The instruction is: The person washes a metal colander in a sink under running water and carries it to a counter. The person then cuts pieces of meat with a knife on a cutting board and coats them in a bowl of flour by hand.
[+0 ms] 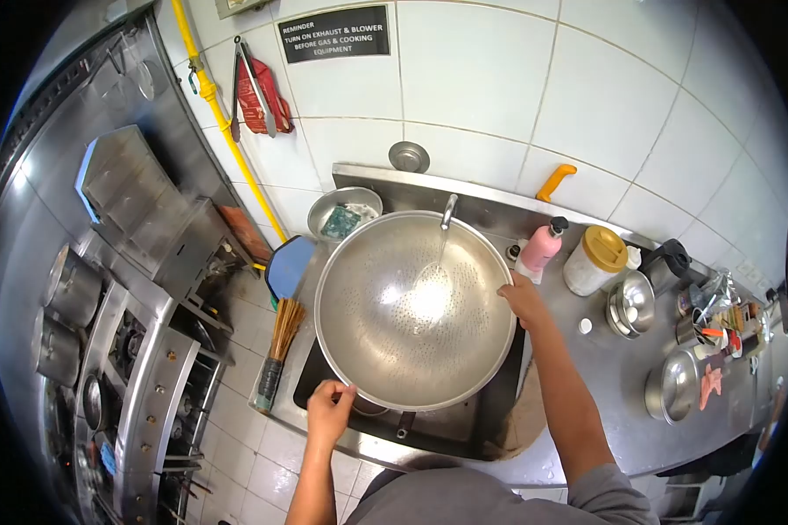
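A large round steel colander (368, 332), dotted with small holes, is tilted over the sink (490, 411) with its wide inside facing me. Water runs from the tap (448, 213) into it. My left hand (331, 409) is closed at its lower left rim, fingers pinched together. On the right side, my right hand (524, 302) grips the rim, with some fingers hidden behind it. A small metal bowl (320, 206) holding a green scouring pad (341, 222) sits behind the colander's upper left edge. Left of the sink stands a bundle of thin sticks (287, 328) with a wrapped handle.
A pink pump bottle (538, 249) and a yellow-lidded jar (597, 254) stand right of the tap. Metal bowls (672, 389) and assorted utensils crowd the right counter (578, 394). A stove (153, 376) with pots is at left. Tongs (252, 87) hang on the wall.
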A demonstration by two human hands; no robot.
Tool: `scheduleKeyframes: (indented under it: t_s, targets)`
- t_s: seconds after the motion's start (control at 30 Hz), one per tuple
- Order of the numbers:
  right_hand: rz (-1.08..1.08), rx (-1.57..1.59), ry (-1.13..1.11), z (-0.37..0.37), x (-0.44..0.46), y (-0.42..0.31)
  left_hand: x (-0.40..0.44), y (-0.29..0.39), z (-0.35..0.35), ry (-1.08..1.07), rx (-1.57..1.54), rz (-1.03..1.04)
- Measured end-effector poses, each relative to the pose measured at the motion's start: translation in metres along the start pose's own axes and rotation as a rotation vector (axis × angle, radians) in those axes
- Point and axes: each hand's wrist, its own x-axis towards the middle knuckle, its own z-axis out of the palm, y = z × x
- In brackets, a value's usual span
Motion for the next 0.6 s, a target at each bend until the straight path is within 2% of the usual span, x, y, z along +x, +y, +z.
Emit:
scheduleKeyframes:
  t_s: [0.03,0.1,0.13,0.17,0.2,0.27,0.33,0.37,0.43,0.47,0.53,0.6]
  targets:
    - [-0.029,-0.085,0.04,0.002,0.0,-0.003,0.0,0.014,-0.003,-0.007,-0.002,-0.002]
    - [-0.045,-0.174,0.075,0.003,0.003,-0.004,0.008,0.047,-0.009,0.139,0.251,0.03]
    - [-0.062,-0.183,0.102,0.004,0.005,-0.002,0.014,0.06,-0.002,0.084,0.272,0.139]
    - [-0.08,-0.193,0.125,0.006,0.007,-0.001,0.024,0.066,0.013,0.05,0.176,0.347]
    - [-0.073,-0.199,0.115,0.008,0.006,-0.001,0.032,0.086,0.026,-0.069,0.187,0.387]
    - [-0.106,-0.165,0.114,0.011,0.003,-0.005,0.074,0.062,0.073,-0.254,0.301,0.562]
    - [-0.105,-0.154,0.109,0.012,0.003,-0.003,0.116,0.045,0.114,-0.435,0.459,0.526]
    - [-0.101,-0.14,0.114,0.01,0.004,-0.002,0.131,0.032,0.129,-0.433,0.459,0.53]
    - [-0.165,-0.184,0.127,0.007,0.01,0.003,0.155,0.017,0.157,-0.685,0.666,0.431]
    - [-0.218,-0.229,0.132,0.004,0.011,0.009,0.16,0.01,0.166,-0.697,0.668,0.436]
    - [-0.199,-0.253,0.141,0.001,0.009,0.01,0.161,-0.012,0.174,-0.729,0.696,0.558]
    - [-0.185,-0.271,0.148,-0.001,0.009,0.011,0.156,-0.042,0.185,-0.705,0.654,0.579]
